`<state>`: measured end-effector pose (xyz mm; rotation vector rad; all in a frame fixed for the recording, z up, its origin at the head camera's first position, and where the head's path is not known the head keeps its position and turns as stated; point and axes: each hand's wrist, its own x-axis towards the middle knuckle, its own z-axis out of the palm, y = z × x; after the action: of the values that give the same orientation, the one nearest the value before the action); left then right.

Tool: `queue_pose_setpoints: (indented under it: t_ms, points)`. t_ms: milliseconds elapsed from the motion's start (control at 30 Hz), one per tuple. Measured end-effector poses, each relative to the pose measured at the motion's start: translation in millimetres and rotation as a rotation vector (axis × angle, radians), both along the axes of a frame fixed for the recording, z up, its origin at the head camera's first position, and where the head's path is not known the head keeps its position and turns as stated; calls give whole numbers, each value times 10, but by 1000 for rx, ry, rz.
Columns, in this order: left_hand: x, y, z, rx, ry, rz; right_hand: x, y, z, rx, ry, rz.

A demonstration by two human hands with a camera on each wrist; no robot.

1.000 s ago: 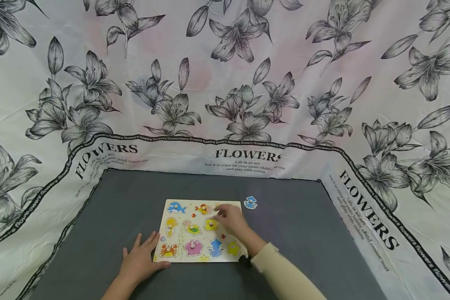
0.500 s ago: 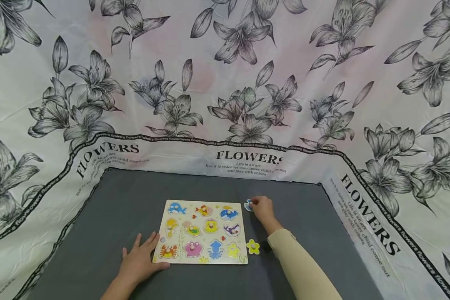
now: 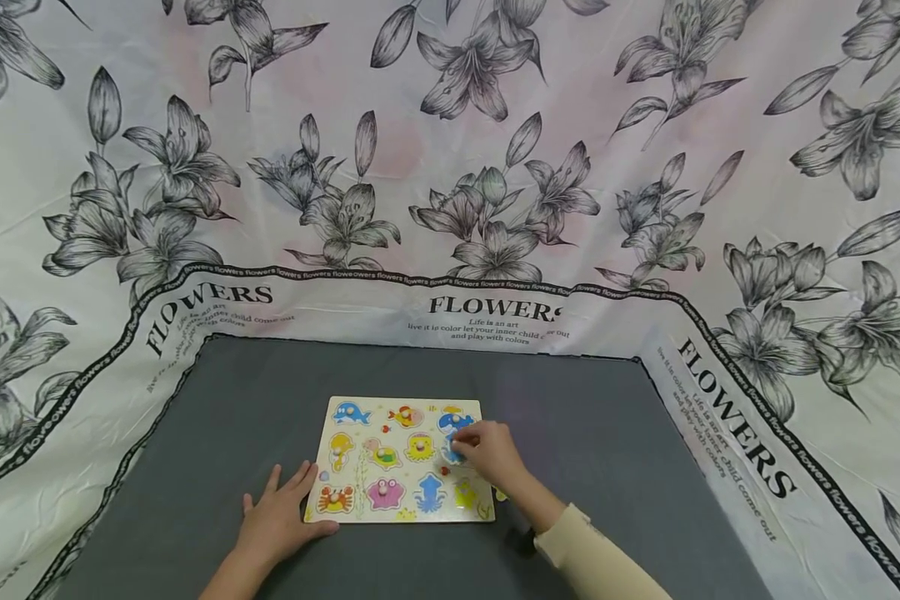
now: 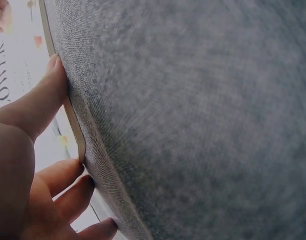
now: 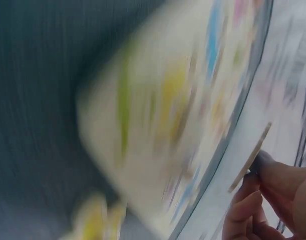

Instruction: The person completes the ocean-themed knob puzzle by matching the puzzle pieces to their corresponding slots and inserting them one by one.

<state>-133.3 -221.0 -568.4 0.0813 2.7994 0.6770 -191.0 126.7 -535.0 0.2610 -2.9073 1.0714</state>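
A pale wooden puzzle board (image 3: 367, 482) with sea-animal pieces lies on the grey cloth. With spread fingers, my left hand (image 3: 273, 518) touches its left edge; the thumb lies along the near edge. Over the board's right side, my right hand (image 3: 491, 457) pinches a blue puzzle piece (image 3: 450, 450), partly hidden by the fingers. In the right wrist view that piece (image 5: 250, 158) appears edge-on, apart from the board. A blue whale piece (image 3: 456, 420) sits at the top right of the board. The yellow star piece (image 5: 90, 222) lies off the board's right edge, blurred.
Dark grey cloth (image 3: 607, 433) covers the table around the board. White flower-printed fabric (image 3: 487, 192) rises behind the table and along both sides.
My right hand has gone from the board to the blue piece on the cloth beyond its right edge, then brought that piece back over the board. My left hand has stayed put.
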Motion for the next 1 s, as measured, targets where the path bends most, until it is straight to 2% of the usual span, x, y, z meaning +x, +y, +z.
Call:
queue_pose_setpoints:
  t_ms: [100,233,400,600,833,1000]
  points:
    - [-1,-8,-8,1,7,-1,239,-173,-9,7,-34,98]
    - [-7,-11,-6,7,7,-3,371,-309,-122,48,-69,182]
    - [-3,-6,1,7,-6,-6,356,-380,-261,79,-105,195]
    - [3,-4,-24,15,7,-9,360,-411,-199,130,-158,191]
    - [8,-12,-6,14,25,-9,372,-434,-193,148,-141,173]
    - [-5,-11,7,-5,20,-8,330,-399,-208,122,-152,221]
